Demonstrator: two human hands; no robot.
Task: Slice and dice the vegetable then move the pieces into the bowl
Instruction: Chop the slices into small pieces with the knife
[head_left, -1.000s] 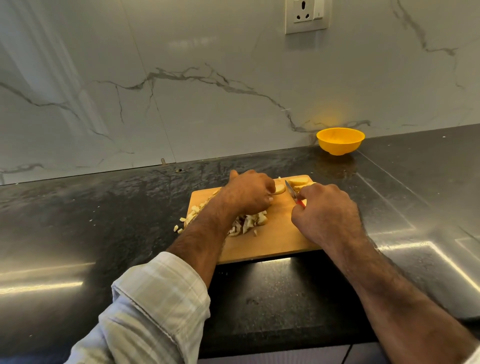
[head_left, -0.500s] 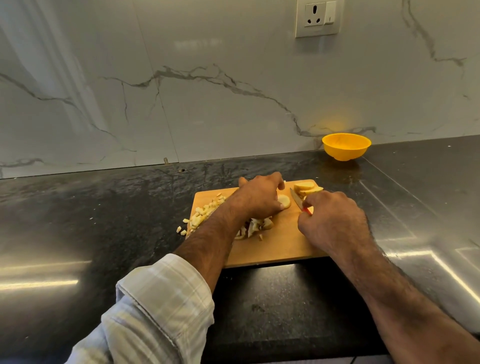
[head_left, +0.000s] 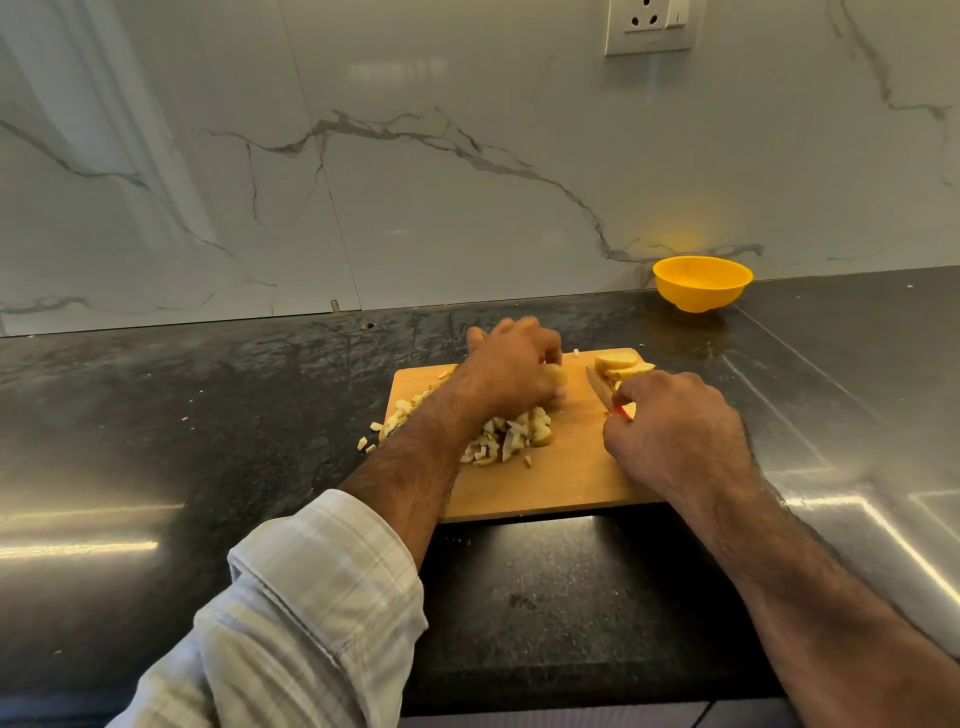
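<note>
A: Which step is this?

B: Dicing, I'd judge. The left hand (head_left: 511, 371) curls over a pale vegetable piece (head_left: 557, 375) at the cutting board (head_left: 566, 478)'s centre; the right hand (head_left: 675, 431) grips the knife (head_left: 598, 387), blade toward eleven o'clock.

A: And the rest?

B: Diced pieces (head_left: 506, 439) heaped at the board's nine o'clock, slices (head_left: 621, 365) at one o'clock. The bowl (head_left: 701, 285) sits well apart, toward one o'clock. Next likely calls for a cut clear of the fingertips.

I see a matt, pale wooden cutting board (head_left: 561, 483) on the polished black speckled stone counter (head_left: 208, 426), which mirrors light in streaks. The far round yellow bowl (head_left: 701, 285) looks like smooth plastic. The white veined marble wall (head_left: 415, 182) behind is glossy.
</note>
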